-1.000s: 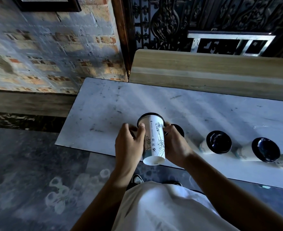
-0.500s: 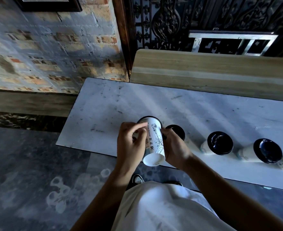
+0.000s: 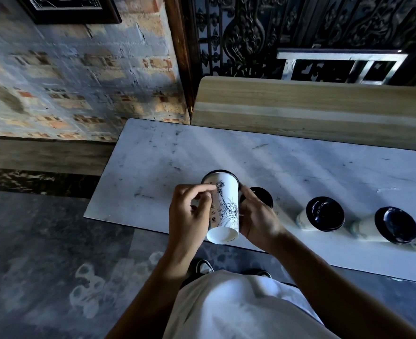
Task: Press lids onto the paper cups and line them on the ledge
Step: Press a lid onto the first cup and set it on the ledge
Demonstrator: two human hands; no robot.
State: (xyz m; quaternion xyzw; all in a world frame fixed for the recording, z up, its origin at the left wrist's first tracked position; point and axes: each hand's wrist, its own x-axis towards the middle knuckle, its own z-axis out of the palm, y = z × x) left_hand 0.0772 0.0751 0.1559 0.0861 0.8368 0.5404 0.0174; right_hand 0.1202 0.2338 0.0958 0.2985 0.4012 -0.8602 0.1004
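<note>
Tilting above the near edge of the marble ledge (image 3: 153, 152), a white paper cup (image 3: 225, 211) printed with a Statue of Liberty sketch wears a black lid (image 3: 216, 172); left hand (image 3: 190, 216) and right hand (image 3: 258, 216) clasp its sides; lidded cups (image 3: 324, 214) stand in a row to the right.

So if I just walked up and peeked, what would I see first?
First, the white paper cup with a statue drawing, held tipped over the near edge of the marble ledge between the left hand and right hand, black lid end pointing away. To its right, black-lidded cups stand in a row on the ledge.
</note>
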